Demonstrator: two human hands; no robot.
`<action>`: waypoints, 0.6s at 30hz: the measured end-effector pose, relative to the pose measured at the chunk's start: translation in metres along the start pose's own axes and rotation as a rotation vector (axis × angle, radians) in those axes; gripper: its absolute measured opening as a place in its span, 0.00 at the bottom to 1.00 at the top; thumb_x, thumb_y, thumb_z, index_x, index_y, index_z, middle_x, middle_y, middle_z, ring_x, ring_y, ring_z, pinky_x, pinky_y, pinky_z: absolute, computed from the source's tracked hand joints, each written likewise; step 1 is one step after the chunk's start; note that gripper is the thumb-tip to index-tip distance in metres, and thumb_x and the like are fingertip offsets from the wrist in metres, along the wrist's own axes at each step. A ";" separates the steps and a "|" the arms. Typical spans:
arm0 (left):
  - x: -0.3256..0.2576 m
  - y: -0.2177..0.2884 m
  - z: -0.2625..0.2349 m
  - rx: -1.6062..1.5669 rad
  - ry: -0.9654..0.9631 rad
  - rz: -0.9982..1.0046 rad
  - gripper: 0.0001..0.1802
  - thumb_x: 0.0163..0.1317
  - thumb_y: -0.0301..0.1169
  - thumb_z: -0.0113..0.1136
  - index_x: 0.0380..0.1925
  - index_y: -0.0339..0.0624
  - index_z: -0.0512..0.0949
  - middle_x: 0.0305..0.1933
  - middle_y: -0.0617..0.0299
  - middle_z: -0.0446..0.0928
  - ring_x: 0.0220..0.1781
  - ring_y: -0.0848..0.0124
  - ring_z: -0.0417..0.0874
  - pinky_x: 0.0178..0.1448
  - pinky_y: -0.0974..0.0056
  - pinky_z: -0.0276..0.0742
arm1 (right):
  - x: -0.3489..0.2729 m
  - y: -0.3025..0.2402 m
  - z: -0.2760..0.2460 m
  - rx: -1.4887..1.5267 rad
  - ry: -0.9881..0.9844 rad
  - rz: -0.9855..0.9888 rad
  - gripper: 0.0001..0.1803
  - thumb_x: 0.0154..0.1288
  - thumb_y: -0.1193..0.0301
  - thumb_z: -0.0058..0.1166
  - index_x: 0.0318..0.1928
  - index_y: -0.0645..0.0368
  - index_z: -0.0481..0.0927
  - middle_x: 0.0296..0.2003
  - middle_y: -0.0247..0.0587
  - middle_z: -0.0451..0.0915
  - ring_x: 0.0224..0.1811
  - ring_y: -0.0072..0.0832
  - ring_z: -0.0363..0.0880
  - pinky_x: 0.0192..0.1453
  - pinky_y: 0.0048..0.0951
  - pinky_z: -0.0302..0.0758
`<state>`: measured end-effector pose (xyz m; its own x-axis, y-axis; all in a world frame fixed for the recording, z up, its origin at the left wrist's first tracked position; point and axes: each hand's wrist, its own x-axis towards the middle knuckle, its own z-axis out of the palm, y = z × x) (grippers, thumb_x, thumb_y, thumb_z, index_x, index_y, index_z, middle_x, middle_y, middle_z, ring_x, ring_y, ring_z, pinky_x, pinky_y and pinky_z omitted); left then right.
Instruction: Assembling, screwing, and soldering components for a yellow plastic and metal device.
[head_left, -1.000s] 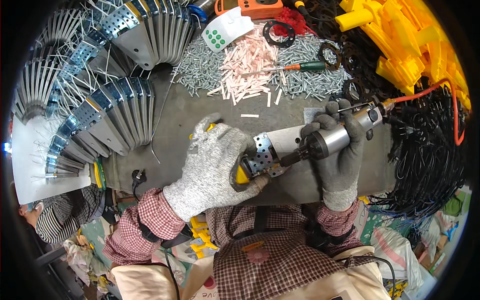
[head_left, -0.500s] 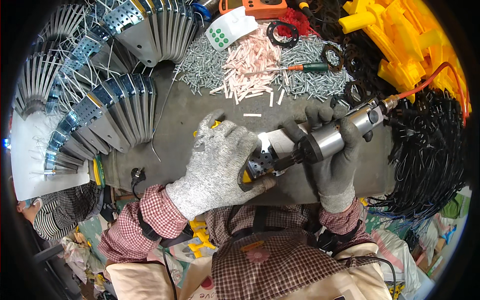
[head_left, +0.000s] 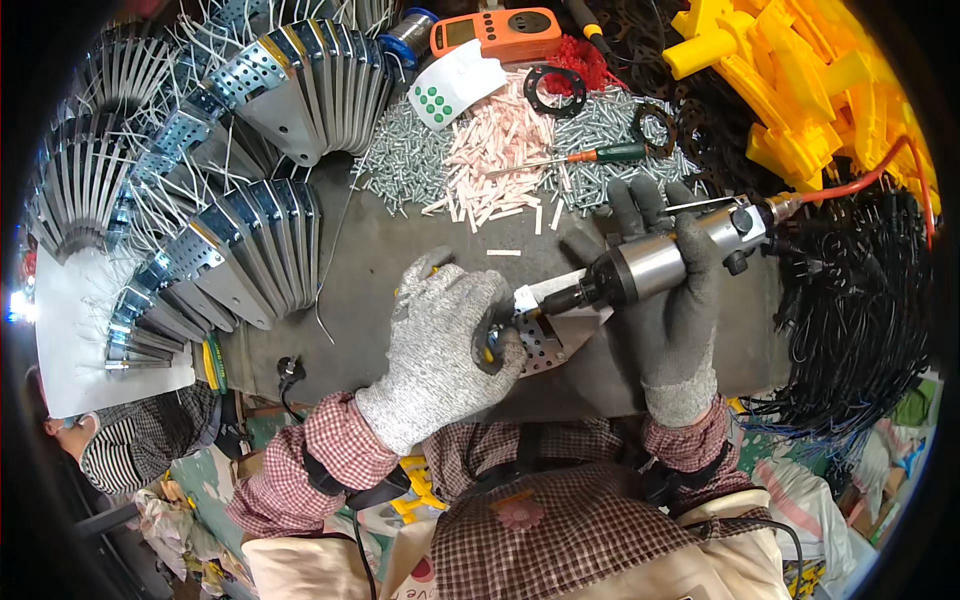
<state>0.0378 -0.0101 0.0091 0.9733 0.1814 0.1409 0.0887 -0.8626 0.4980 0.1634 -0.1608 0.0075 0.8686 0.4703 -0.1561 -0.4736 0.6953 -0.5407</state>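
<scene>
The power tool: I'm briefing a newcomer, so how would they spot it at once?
Over the grey workbench, find the gloved right hand. It holds the silver power tool, whose black nose points toward the gloved left hand. The orange hose at its rear sets it apart from the perforated bracket by its nose.

The sleeved left forearm (head_left: 345, 445) slants inward over the near edge of the desk (head_left: 745, 345), and the left hand (head_left: 440, 345), in a pale speckled glove, lies back upward, its fingers curled in a closed grip and its thumb directed to the right. The right forearm (head_left: 688, 450) stands more upright, its wrist above the same edge; the right hand (head_left: 677, 325) is turned palm up, dark palm showing, fingers extended toward the far edge, thumb folded inward in a clasp.
</scene>
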 end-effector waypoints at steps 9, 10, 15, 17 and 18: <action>-0.002 -0.008 0.001 -0.052 0.062 0.038 0.15 0.42 0.31 0.65 0.33 0.41 0.79 0.32 0.55 0.76 0.41 0.52 0.78 0.69 0.42 0.66 | 0.010 -0.013 -0.037 0.099 -0.224 0.107 0.21 0.73 0.64 0.57 0.63 0.49 0.70 0.62 0.44 0.75 0.72 0.44 0.67 0.72 0.74 0.60; -0.001 -0.008 0.000 -0.067 0.060 0.042 0.15 0.42 0.31 0.65 0.34 0.40 0.79 0.32 0.55 0.76 0.41 0.52 0.78 0.69 0.42 0.66 | 0.011 -0.016 -0.035 0.088 -0.219 0.132 0.20 0.73 0.64 0.57 0.61 0.50 0.71 0.61 0.43 0.75 0.72 0.43 0.67 0.73 0.74 0.60; 0.000 -0.013 -0.003 -0.086 -0.003 0.081 0.19 0.42 0.32 0.65 0.38 0.40 0.80 0.33 0.55 0.78 0.42 0.52 0.78 0.63 0.44 0.67 | 0.017 -0.021 -0.023 0.044 -0.180 0.273 0.14 0.72 0.65 0.57 0.55 0.51 0.76 0.57 0.42 0.79 0.71 0.42 0.68 0.75 0.73 0.56; 0.001 -0.012 -0.004 -0.114 0.010 0.070 0.22 0.43 0.34 0.66 0.41 0.39 0.79 0.34 0.55 0.78 0.41 0.52 0.78 0.61 0.45 0.68 | 0.017 -0.020 -0.017 0.036 -0.164 0.303 0.12 0.72 0.65 0.58 0.52 0.52 0.78 0.55 0.42 0.81 0.71 0.42 0.68 0.76 0.73 0.55; 0.002 -0.009 -0.004 -0.143 0.037 0.063 0.23 0.44 0.35 0.67 0.43 0.39 0.79 0.35 0.55 0.79 0.41 0.52 0.78 0.59 0.45 0.69 | 0.018 -0.019 -0.015 0.040 -0.157 0.310 0.11 0.72 0.66 0.58 0.51 0.52 0.79 0.54 0.42 0.82 0.71 0.42 0.68 0.77 0.73 0.55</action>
<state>0.0379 0.0000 0.0080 0.9672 0.1488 0.2057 -0.0058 -0.7970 0.6039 0.1900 -0.1738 0.0022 0.6507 0.7383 -0.1774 -0.7197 0.5252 -0.4541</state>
